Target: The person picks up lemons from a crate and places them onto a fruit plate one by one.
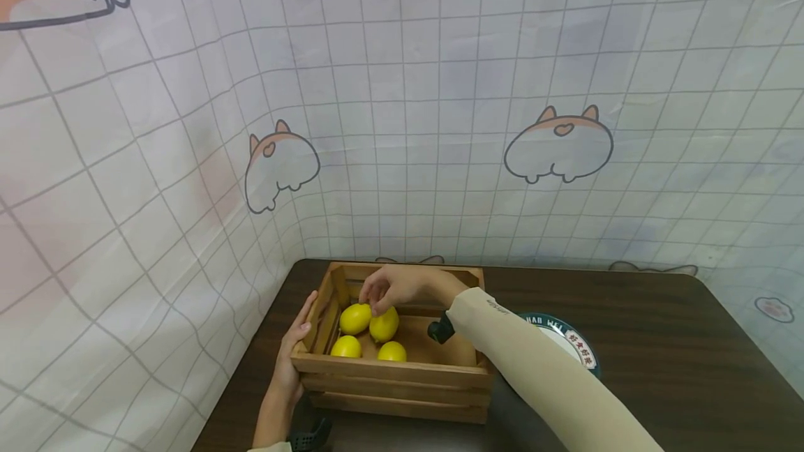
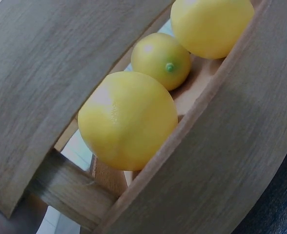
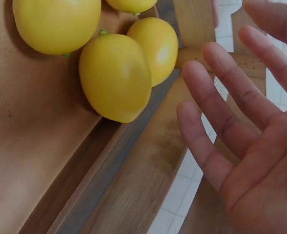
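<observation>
Four lemons sit toward the left end of a wooden crate (image 1: 396, 368), two near its far side and two by its near side. The far-side lemon on the right (image 1: 384, 325) lies just below the right hand (image 1: 402, 284), its long axis pointing roughly toward the person, with its green stem end showing in the right wrist view. The other far-side lemon (image 1: 355, 319) is just to its left. The right hand is much the nearer to both; the left hand (image 1: 292, 351) rests along the outside of the crate's left end, its fingers straight, holding nothing inside.

From the head, the right thumb overlaps the lemon and seems to touch it. The right wrist view shows otherwise: the fingers are spread wide, the palm is bare, and a gap separates the fingertips from the fruit. The left wrist view looks between two boards at three lemons, the middle one turning a green stem end to the camera.

To the right of the crate, a green-rimmed plate (image 1: 587, 354) lies partly behind the right sleeve (image 1: 540, 375), on a dark table (image 1: 659, 340).
</observation>
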### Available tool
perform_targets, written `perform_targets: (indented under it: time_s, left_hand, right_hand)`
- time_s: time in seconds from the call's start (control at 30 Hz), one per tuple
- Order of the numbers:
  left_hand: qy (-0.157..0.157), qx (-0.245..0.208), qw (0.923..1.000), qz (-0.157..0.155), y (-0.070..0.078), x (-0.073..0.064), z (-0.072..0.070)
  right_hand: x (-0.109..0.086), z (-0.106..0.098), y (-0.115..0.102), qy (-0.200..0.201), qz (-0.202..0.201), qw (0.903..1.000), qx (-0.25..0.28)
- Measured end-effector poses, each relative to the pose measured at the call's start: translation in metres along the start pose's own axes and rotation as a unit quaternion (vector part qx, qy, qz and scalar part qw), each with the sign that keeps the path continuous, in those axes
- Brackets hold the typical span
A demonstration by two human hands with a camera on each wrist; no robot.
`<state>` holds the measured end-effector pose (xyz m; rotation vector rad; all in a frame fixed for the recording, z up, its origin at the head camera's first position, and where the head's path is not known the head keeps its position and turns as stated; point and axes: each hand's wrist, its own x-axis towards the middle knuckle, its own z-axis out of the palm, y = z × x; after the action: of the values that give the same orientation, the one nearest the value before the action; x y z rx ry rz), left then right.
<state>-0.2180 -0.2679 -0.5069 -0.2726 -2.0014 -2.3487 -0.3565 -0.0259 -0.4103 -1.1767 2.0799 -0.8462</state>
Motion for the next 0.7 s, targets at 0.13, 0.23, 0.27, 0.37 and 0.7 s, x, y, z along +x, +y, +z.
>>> perform_targets:
  time_s: [0.13,0.23,0.27,0.37,0.7]
  left_hand:
    - [-0.001,-0.004,1.0,0.002,0.001,-0.001,0.0]
    - [-0.003,-0.006,1.0,0.004,0.001,-0.001,0.001]
    - [-0.004,-0.007,1.0,0.004,0.001,-0.002,0.001]
    - [-0.006,-0.007,0.9999,0.006,0.001,-0.001,0.001]
    - [-0.011,-0.013,0.9998,0.008,0.002,-0.001,0.001]
  right_hand:
    - [0.002,0.001,0.001,-0.031,0.004,0.9995,0.001]
    - [0.004,0.003,0.003,-0.054,0.009,0.9985,0.006]
    - [0.004,0.003,0.004,-0.059,0.012,0.9982,0.001]
    - [0.006,0.005,0.007,-0.069,0.023,0.9973,-0.006]
    - [0.002,0.011,0.012,-0.108,0.069,0.9917,0.009]
